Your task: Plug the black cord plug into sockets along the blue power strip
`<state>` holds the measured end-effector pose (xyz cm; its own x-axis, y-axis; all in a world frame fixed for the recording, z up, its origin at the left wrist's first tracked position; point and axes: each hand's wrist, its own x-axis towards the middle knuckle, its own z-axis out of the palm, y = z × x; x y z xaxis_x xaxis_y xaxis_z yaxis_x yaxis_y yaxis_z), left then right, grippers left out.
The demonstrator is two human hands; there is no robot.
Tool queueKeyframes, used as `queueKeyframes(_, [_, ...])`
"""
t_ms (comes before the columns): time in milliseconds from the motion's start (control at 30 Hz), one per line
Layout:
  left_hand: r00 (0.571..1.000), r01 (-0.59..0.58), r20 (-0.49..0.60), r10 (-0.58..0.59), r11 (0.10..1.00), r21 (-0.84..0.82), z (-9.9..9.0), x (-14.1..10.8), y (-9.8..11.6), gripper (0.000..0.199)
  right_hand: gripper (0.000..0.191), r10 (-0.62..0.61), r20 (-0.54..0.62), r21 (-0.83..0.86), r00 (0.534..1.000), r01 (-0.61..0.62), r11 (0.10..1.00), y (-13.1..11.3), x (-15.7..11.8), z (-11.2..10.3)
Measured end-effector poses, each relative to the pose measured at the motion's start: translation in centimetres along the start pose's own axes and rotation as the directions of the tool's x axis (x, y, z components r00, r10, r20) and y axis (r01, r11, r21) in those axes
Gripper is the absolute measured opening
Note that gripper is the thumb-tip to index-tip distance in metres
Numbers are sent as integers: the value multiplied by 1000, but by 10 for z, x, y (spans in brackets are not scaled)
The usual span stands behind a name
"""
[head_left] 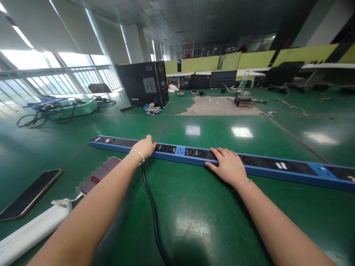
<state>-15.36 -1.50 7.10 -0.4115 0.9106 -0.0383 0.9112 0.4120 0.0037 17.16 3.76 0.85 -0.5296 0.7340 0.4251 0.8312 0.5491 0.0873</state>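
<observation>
A long blue-and-black power strip (180, 151) with several sockets lies across the green table, running from the left out past the right edge of view. My left hand (144, 147) is closed around its left part, fingers over the far side. My right hand (229, 165) grips it right of the middle, fingers across the top and thumb along the near side. A black cable (154, 210) runs from beneath my left hand toward me; where it begins is hidden.
To the left lie a dark phone (30, 194), a purple device (101, 173) and a white bar (36, 227). Farther back are a green basket (77, 108) with cables, a black computer case (144, 83), gloves (152, 109) and a plastic bottle (244, 80).
</observation>
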Motion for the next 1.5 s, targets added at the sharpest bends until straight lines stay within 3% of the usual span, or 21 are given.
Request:
queueKeyframes(167, [998, 63, -27, -63, 998, -10, 5, -9, 5, 37, 61, -9, -8, -11, 1000, 9, 1000, 0, 0, 0])
queueKeyframes(500, [993, 115, 31, -112, 990, -79, -1, -4, 11, 35, 61, -4, 1, -13, 1000, 4, 1000, 0, 0, 0])
queueKeyframes(1000, [994, 79, -65, -85, 993, -86, 10, -12, 6, 34, 61, 3, 16, 1, 1000, -3, 1000, 0, 0, 0])
queueKeyframes(1100, [990, 104, -89, -111, 991, -79, 0, -14, 6, 34, 61, 3, 8, 1, 1000, -3, 1000, 0, -1, 0])
queueKeyframes(1200, [962, 145, -212, -169, 982, -124, -27, -19, 7, 37, 60, 3, 4, 2, 1000, -3, 1000, -1, -1, 0])
queueKeyframes(1267, [951, 111, -272, -149, 982, -151, -47, -24, 8, 38, 60, 4, 3, 3, 1000, -4, 1000, -1, -1, -1])
queueKeyframes(1367, [966, 43, -244, -89, 982, -185, -63, -30, 15, 36, 61, 6, 0, -3, 1000, -6, 1000, -1, -1, -1])
queueKeyframes(1500, [992, -55, -122, 26, 969, -240, -51, -29, 40, 36, 60, 3, -2, 4, 1000, -3, 1000, -1, -1, -1])
